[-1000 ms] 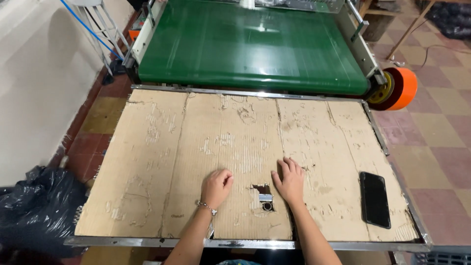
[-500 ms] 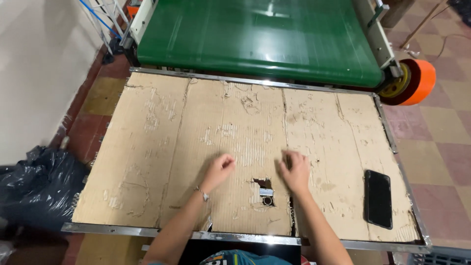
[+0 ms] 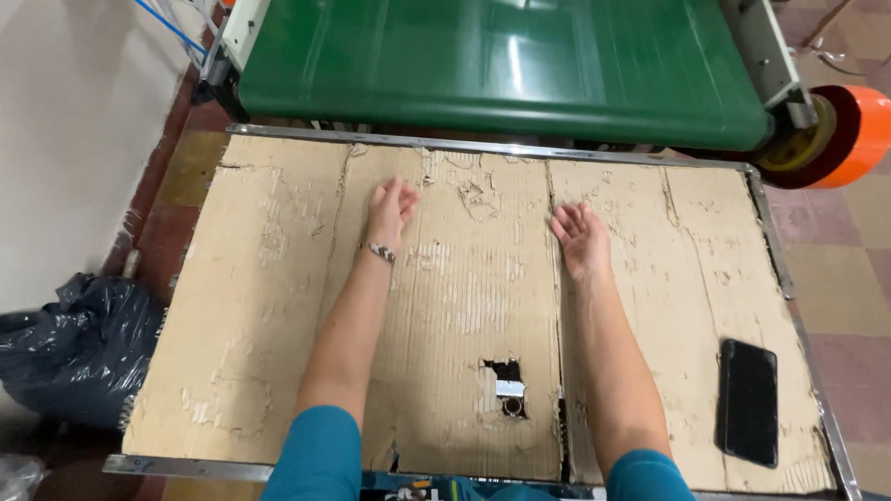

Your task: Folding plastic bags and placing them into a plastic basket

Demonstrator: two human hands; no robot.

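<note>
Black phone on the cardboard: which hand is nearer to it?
Right. The right hand lies up and to the left of the phone; the left hand is farther left, past the cardboard's middle.

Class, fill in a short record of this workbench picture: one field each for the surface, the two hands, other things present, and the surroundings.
Surface: worn cardboard sheet in a metal frame, with a small hole
Left hand: palm down on the cardboard, open, holds nothing, bracelet at the wrist
Right hand: flat on the cardboard, open, holds nothing
Other things: black phone lying by the right edge
Surroundings: green conveyor belt beyond; orange roll; black plastic bag on the floor
</note>
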